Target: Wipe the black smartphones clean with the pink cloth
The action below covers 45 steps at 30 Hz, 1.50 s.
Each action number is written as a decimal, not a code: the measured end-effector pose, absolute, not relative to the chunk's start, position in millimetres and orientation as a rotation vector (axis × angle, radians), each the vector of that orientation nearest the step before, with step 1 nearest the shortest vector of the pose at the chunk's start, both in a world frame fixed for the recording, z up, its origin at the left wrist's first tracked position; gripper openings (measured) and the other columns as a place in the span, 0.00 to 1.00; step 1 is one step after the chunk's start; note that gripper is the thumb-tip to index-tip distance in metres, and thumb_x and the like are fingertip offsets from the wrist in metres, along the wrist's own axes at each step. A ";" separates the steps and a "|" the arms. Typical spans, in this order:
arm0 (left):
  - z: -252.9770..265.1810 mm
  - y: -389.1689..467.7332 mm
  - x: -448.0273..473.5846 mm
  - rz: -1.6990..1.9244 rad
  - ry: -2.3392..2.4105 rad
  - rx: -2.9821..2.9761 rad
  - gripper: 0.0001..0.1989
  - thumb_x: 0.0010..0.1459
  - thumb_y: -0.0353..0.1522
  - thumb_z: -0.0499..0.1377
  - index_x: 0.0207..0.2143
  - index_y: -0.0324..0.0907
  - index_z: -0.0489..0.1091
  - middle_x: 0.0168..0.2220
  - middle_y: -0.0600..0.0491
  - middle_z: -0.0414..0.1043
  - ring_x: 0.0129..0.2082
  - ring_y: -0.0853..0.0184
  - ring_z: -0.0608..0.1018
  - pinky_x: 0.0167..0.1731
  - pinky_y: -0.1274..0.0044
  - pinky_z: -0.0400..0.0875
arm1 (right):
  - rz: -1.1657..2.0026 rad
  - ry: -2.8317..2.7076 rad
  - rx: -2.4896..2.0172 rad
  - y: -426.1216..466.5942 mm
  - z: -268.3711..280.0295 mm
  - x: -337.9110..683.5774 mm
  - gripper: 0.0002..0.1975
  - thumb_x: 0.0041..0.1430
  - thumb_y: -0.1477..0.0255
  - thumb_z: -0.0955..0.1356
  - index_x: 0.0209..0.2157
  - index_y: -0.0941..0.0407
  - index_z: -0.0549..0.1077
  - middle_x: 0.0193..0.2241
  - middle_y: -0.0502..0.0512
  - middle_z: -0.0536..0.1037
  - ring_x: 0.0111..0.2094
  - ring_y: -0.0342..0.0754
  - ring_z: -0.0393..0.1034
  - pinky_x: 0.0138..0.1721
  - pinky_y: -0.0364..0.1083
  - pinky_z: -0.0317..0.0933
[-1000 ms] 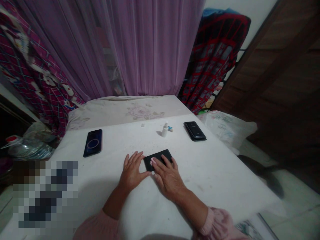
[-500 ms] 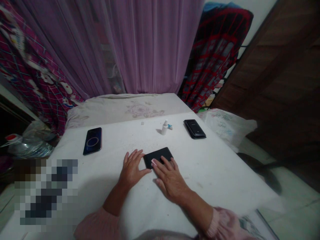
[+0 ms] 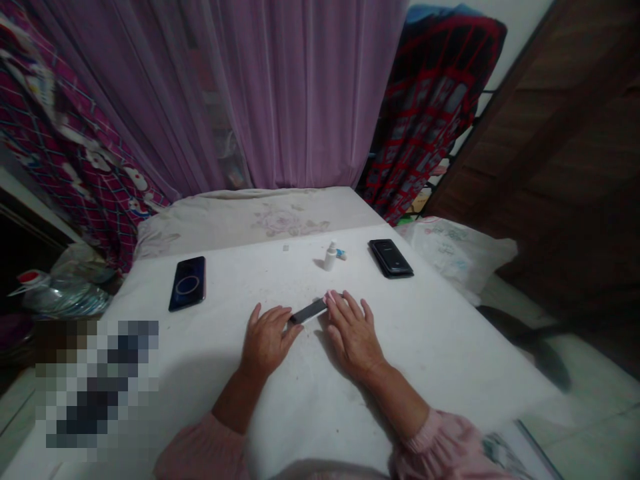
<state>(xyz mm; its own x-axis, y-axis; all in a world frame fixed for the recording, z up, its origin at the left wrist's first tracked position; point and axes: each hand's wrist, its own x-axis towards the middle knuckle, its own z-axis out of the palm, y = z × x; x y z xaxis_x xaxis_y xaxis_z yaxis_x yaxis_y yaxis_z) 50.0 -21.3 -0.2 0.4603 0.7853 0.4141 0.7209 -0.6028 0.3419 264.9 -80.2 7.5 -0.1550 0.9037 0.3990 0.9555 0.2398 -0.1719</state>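
A flat black phone-like device [image 3: 309,311] is tilted up on its long side on the white-covered table. My left hand [image 3: 266,340] pinches its left end between thumb and fingers. At the device's right end, my right hand [image 3: 354,333] presses a small pink cloth [image 3: 329,297] against it with the fingertips. The fingers partly cover both the cloth and that end. Beyond the hands stand a small white spray bottle [image 3: 330,257] and, right behind it, a small blue-and-white item [image 3: 341,254].
A phone [image 3: 188,284] lies at the left of the table [image 3: 300,427]. Stacked dark phones [image 3: 391,258] lie at the right. A tiny pale square [image 3: 286,248] sits at the back. A large plastic bottle [image 3: 60,293] stands left of the table; a plastic bag [image 3: 460,253] is at the right.
The device has gone from lying flat to tilted on its side. My right hand and the pink cloth have moved right and away from me, to the device's right end.
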 end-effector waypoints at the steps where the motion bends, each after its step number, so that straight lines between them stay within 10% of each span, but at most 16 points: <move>1: -0.2 -20.5 49.6 0.845 1.340 2.581 0.15 0.65 0.41 0.53 0.40 0.43 0.76 0.43 0.47 0.79 0.46 0.57 0.79 0.58 0.52 0.57 | -0.171 -2.097 -1.697 -77.2 8.5 263.0 0.28 0.66 0.71 0.57 0.66 0.54 0.50 0.65 0.56 0.58 0.65 0.57 0.46 0.61 0.62 0.39; 19: 2.7 -20.5 46.1 0.874 1.388 2.601 0.18 0.69 0.36 0.45 0.38 0.42 0.73 0.34 0.49 0.78 0.33 0.64 0.80 0.34 0.74 0.75 | -0.184 -2.085 -1.643 -56.3 12.5 243.5 0.26 0.67 0.70 0.57 0.65 0.54 0.53 0.65 0.54 0.59 0.65 0.55 0.47 0.61 0.59 0.38; 45: 2.5 -21.7 44.7 0.812 1.368 2.559 0.12 0.67 0.33 0.47 0.41 0.43 0.69 0.38 0.51 0.77 0.36 0.65 0.79 0.35 0.77 0.73 | -0.043 -1.906 -1.642 -49.8 8.3 260.9 0.23 0.69 0.70 0.56 0.63 0.52 0.59 0.63 0.56 0.62 0.63 0.54 0.54 0.62 0.63 0.42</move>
<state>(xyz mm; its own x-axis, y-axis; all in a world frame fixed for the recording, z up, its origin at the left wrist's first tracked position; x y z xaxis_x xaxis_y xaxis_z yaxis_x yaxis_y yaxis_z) 44.7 -21.7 2.5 0.4448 0.8024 0.3980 0.7334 -0.5813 0.3523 260.9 -49.8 8.3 -0.0397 0.8852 0.4635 0.9053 0.2282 -0.3584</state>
